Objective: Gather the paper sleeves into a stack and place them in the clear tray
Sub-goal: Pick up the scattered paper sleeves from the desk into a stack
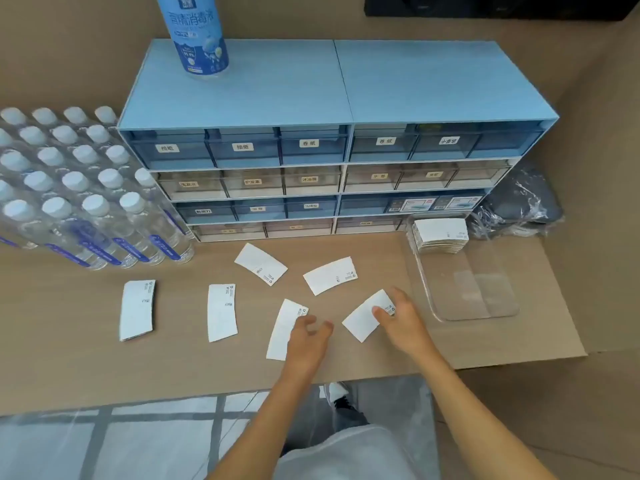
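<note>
Several white paper sleeves lie scattered flat on the wooden table: one at the far left (136, 310), one beside it (222, 312), two further back (260, 264) (330, 275). My left hand (308, 337) rests with spread fingers on a sleeve (282, 332) near the middle. My right hand (403, 318) has its fingers on the end of another sleeve (363, 318); whether it is lifted I cannot tell. The clear tray (485, 299) stands to the right, with a stack of sleeves (440, 235) in its far end.
A blue drawer organiser (329, 161) stands at the back with a sanitiser bottle (199, 36) on top. A pack of water bottles (76, 188) fills the left. A dark plastic-wrapped bundle (523, 199) lies behind the tray. The table's front edge runs just below my hands.
</note>
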{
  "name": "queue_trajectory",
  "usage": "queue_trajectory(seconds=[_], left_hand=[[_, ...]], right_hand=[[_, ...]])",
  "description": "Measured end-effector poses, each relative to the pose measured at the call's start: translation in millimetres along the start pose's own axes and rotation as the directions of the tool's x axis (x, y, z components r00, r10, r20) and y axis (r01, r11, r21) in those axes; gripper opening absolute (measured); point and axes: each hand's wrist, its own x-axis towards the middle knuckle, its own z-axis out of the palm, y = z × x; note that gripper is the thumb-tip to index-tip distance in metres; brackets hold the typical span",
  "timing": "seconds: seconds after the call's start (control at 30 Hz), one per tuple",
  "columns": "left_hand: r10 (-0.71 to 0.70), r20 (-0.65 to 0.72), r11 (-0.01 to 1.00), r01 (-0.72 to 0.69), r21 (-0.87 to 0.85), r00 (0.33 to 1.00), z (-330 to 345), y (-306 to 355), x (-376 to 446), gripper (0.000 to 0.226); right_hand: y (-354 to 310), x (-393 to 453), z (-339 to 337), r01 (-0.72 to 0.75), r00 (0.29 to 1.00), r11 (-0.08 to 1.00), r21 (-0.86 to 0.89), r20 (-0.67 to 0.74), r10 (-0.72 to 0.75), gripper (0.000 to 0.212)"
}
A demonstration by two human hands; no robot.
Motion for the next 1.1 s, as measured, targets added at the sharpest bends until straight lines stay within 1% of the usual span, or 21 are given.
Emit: queue_trajectory(seconds=[0.07, 0.13, 0.23, 0.27, 0.33, 0.5, 0.57, 0.63, 0.7, 0.77, 0.8, 0.97, 1.1], left_hand=[[-0.041, -0.066, 0.998, 0.037, -0.056, 0.997, 20, 2, 6, 0.041], [-0.063, -0.142, 0.996, 0.054, -0.067, 0.988, 40, 2, 8, 0.038], [-0.040, -0.307, 0.998, 0.054, 0.035, 0.951, 68, 5, 13, 0.026], [-0.033, -0.334, 0.997, 0.052, 0.050, 0.942, 75, 7, 12, 0.021], [-0.035, -0.359, 0.995, 0.066, 0.076, 0.933, 89, 8, 14, 0.013], [-0.088, -0.379, 0.992, 0.115, 0.049, 0.921, 99, 9, 23, 0.011], [-0.114, -0.384, 0.989, 0.140, 0.040, 0.916, 95, 6, 28, 0.007], [-0.115, -0.390, 0.988, 0.146, 0.050, 0.914, 91, 7, 32, 0.009], [-0.115, -0.411, 0.987, 0.149, 0.052, 0.905, 86, 10, 35, 0.011], [-0.092, -0.444, 0.992, 0.121, 0.039, 0.892, 80, 16, 38, 0.011], [-0.077, -0.463, 0.994, 0.104, 0.033, 0.883, 76, 20, 41, 0.011], [-0.003, -0.526, 0.997, 0.045, 0.067, 0.850, 50, 47, 62, 0.008], [0.026, -0.529, 0.987, 0.061, 0.146, 0.848, 34, 63, 82, 0.007]], right_hand=[[2, 10, -2, -0.001, 1.000, 0.997, -0.071, 0.029, 0.003, 0.054], [7, 16, 1, -0.001, 0.999, 0.988, -0.154, 0.048, 0.008, 0.057], [14, 26, 1, 0.013, 0.999, 0.959, -0.283, 0.034, -0.004, 0.056], [15, 29, 0, 0.012, 1.000, 0.952, -0.305, 0.022, -0.006, 0.056], [18, 32, 0, -0.003, 1.000, 0.932, -0.363, 0.005, 0.005, 0.058], [23, 38, -1, -0.030, 0.999, 0.897, -0.441, -0.033, 0.018, 0.053], [22, 42, -2, -0.039, 0.999, 0.907, -0.419, -0.032, 0.028, 0.051], [19, 47, -2, -0.041, 0.999, 0.930, -0.365, -0.009, 0.040, 0.046], [15, 54, -2, -0.039, 0.998, 0.954, -0.297, 0.028, 0.050, 0.036], [9, 62, -1, -0.027, 0.999, 0.976, -0.218, 0.038, 0.036, 0.024], [4, 66, 0, -0.022, 0.999, 0.981, -0.192, 0.036, 0.030, 0.023], [-28, 92, 9, -0.016, 0.999, 0.985, -0.170, 0.029, 0.021, 0.027], [-48, 110, 19, -0.035, 0.999, 0.984, -0.176, 0.030, 0.040, 0.026]])
